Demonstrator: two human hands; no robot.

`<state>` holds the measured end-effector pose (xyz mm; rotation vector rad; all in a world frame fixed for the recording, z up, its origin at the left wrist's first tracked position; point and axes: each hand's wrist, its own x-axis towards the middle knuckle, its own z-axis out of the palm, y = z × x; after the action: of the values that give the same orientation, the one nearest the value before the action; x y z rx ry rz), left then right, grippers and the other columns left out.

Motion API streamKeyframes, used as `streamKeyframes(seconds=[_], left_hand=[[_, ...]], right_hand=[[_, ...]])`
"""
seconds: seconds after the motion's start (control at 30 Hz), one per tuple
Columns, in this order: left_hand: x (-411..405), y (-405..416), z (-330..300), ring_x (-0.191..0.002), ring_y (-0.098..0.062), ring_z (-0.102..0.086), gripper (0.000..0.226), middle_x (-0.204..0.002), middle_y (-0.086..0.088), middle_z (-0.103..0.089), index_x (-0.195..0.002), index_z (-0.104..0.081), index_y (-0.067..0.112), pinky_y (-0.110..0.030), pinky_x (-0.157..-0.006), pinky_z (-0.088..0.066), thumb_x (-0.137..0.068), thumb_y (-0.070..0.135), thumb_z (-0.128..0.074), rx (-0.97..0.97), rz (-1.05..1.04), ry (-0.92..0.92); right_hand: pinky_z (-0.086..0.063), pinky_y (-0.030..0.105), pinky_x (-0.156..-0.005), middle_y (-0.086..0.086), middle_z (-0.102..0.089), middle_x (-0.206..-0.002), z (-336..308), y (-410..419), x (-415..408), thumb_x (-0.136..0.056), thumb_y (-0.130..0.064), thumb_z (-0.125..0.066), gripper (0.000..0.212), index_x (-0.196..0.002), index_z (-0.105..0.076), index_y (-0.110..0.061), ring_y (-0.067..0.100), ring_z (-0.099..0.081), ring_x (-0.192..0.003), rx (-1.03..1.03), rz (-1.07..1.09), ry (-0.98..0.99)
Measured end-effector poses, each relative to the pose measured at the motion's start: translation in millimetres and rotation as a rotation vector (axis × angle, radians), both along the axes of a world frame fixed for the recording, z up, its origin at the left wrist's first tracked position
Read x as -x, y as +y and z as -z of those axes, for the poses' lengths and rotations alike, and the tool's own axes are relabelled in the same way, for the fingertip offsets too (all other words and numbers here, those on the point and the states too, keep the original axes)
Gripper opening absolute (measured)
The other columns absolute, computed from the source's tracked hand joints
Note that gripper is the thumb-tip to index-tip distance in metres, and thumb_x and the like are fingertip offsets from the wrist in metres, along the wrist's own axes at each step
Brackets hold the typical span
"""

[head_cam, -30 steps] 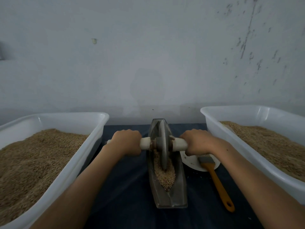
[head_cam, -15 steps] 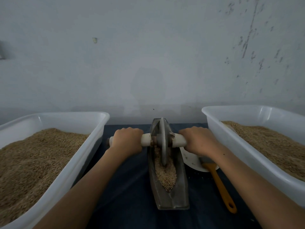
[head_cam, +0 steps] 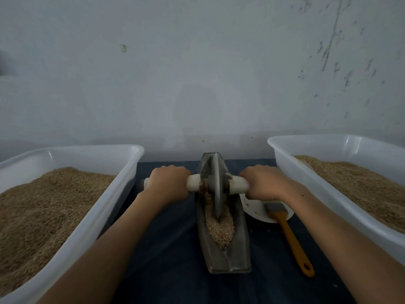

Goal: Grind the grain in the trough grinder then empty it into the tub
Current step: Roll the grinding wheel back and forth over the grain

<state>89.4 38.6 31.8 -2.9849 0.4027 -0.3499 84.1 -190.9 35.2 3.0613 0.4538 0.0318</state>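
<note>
While your left hand (head_cam: 168, 185) and right hand (head_cam: 263, 183) each grip the white roller handle (head_cam: 238, 185), whole tan grain (head_cam: 220, 229) lies in the grey metal trough grinder (head_cam: 232, 255), so grinding and emptying into a white plastic tub (head_cam: 291, 172) remain.

Work surface: table covered with dark blue cloth (head_cam: 171, 260), set against a pale wall. Resting directly on cloth:
- left tub (head_cam: 92, 218), white plastic, filled with grain;
- right tub (head_cam: 317, 194), white plastic, filled with grain;
- trough grinder (head_cam: 236, 249), metal, between the tubs, lengthwise to the wall;
- white plate (head_cam: 254, 210), just right of the trough;
- brush (head_cam: 289, 235), orange handle on cloth, bristle end on plate.
</note>
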Motion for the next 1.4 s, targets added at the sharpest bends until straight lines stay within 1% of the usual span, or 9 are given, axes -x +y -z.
streamKeyframes(seconds=[0.1, 0.17, 0.3, 0.47, 0.63, 0.83, 1.07, 1.17, 1.4], left_hand=[[1.3, -0.2, 3.3, -0.079, -0.016, -0.053, 0.021, -0.096, 0.003, -0.062, -0.104, -0.056, 0.026, -0.031, -0.067, -0.035, -0.084, 0.031, -0.058, 0.049, -0.011, -0.070], [0.9, -0.4, 3.5, -0.081, -0.016, -0.053, 0.022, -0.097, 0.003, -0.062, -0.105, -0.056, 0.026, -0.030, -0.067, -0.035, -0.084, 0.031, -0.058, 0.044, 0.000, -0.070], [-0.1, 1.8, -2.3, -0.078, -0.014, -0.051, 0.028, -0.094, 0.002, -0.062, -0.108, -0.059, 0.022, -0.030, -0.068, -0.038, -0.081, 0.032, -0.062, -0.016, 0.024, 0.085], [0.0, 3.4, -8.3, -0.079, -0.014, -0.050, 0.036, -0.087, 0.006, -0.053, -0.111, -0.058, 0.020, -0.029, -0.070, -0.039, -0.078, 0.032, -0.068, 0.005, 0.033, 0.277], [-1.3, 0.5, -1.5, -0.075, -0.014, -0.050, 0.028, -0.092, 0.004, -0.061, -0.107, -0.058, 0.024, -0.030, -0.065, -0.037, -0.080, 0.033, -0.062, -0.028, 0.019, 0.062], [-0.2, -0.6, 3.5, -0.072, -0.012, -0.046, 0.020, -0.081, 0.008, -0.050, -0.102, -0.056, 0.027, -0.029, -0.065, -0.034, -0.084, 0.032, -0.058, 0.020, 0.014, -0.084], [-1.0, 1.3, -8.0, -0.079, -0.015, -0.053, 0.034, -0.088, 0.003, -0.058, -0.110, -0.059, 0.020, -0.029, -0.068, -0.040, -0.078, 0.031, -0.066, -0.025, 0.033, 0.248], [-0.9, 0.6, -8.4, -0.076, -0.015, -0.052, 0.034, -0.084, 0.005, -0.053, -0.109, -0.060, 0.021, -0.029, -0.067, -0.040, -0.077, 0.032, -0.066, -0.030, 0.035, 0.235], [-2.4, 0.2, 1.8, -0.083, -0.017, -0.058, 0.026, -0.095, 0.004, -0.063, -0.106, -0.058, 0.026, -0.030, -0.065, -0.037, -0.081, 0.033, -0.059, -0.003, 0.024, -0.022]], right_hand=[[-0.039, 0.030, -0.062, -0.007, -0.057, -0.081, 5.4, 1.3, -0.6, -0.084, -0.023, -0.058, 0.013, -0.085, -0.048, -0.033, 0.016, -0.053, -0.073, -0.005, -0.020, -0.196], [-0.037, 0.030, -0.062, -0.007, -0.054, -0.080, 5.9, 1.0, -0.5, -0.084, -0.024, -0.058, 0.016, -0.084, -0.046, -0.034, 0.015, -0.052, -0.072, -0.010, -0.025, -0.198], [-0.036, 0.025, -0.055, -0.007, -0.058, -0.082, 0.4, -0.9, 0.4, -0.082, -0.024, -0.063, 0.017, -0.088, -0.051, -0.033, 0.013, -0.055, -0.074, 0.005, -0.041, -0.035], [-0.036, 0.022, -0.057, -0.006, -0.058, -0.088, -5.7, -1.9, 1.9, -0.078, -0.024, -0.072, 0.038, -0.114, -0.060, -0.025, 0.012, -0.056, -0.079, -0.014, -0.019, 0.145], [-0.038, 0.024, -0.056, -0.006, -0.060, -0.086, -1.0, -0.7, 1.1, -0.081, -0.024, -0.066, 0.020, -0.099, -0.058, -0.030, 0.013, -0.057, -0.077, -0.020, -0.017, 0.041], [-0.039, 0.028, -0.061, -0.005, -0.063, -0.089, 5.9, 1.0, 2.0, -0.084, -0.023, -0.060, 0.013, -0.088, -0.051, -0.032, 0.015, -0.059, -0.079, -0.027, -0.016, -0.145], [-0.046, 0.028, -0.071, -0.002, -0.064, -0.101, -7.3, -1.3, 5.8, -0.080, -0.021, -0.070, 0.037, -0.116, -0.059, -0.024, 0.016, -0.061, -0.090, -0.046, -0.006, 0.194], [-0.046, 0.028, -0.073, -0.001, -0.064, -0.105, -8.0, -2.5, 5.3, -0.081, -0.020, -0.071, 0.040, -0.118, -0.058, -0.021, 0.016, -0.060, -0.093, -0.101, 0.013, 0.256], [-0.040, 0.028, -0.058, -0.002, -0.066, -0.092, 2.0, 1.2, 2.0, -0.083, -0.023, -0.061, 0.016, -0.098, -0.060, -0.027, 0.015, -0.059, -0.078, -0.006, 0.001, -0.078]])
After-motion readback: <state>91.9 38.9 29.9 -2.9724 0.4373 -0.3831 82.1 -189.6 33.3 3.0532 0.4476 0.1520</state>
